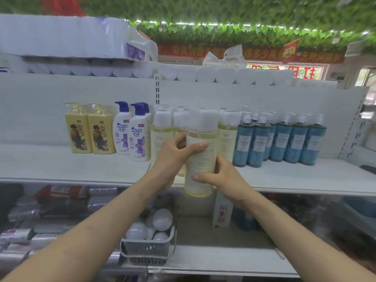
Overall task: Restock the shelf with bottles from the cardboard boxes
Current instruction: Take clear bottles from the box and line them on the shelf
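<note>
Bottle (200, 161) wrapped by left grip (173, 157) up high, right grip (219, 178) down low. Set upright on shelf (81, 167), front facing out.

This is a small shop: a white display shelf (61, 165) carries outward-facing rows of blue bottles (282, 143) and shampoo bottles (138, 139), with toilet-roll packs (61, 37) above it, a basket (146, 251) of light bulbs (162, 219) below it, and red banners (203, 50) behind it.
</note>
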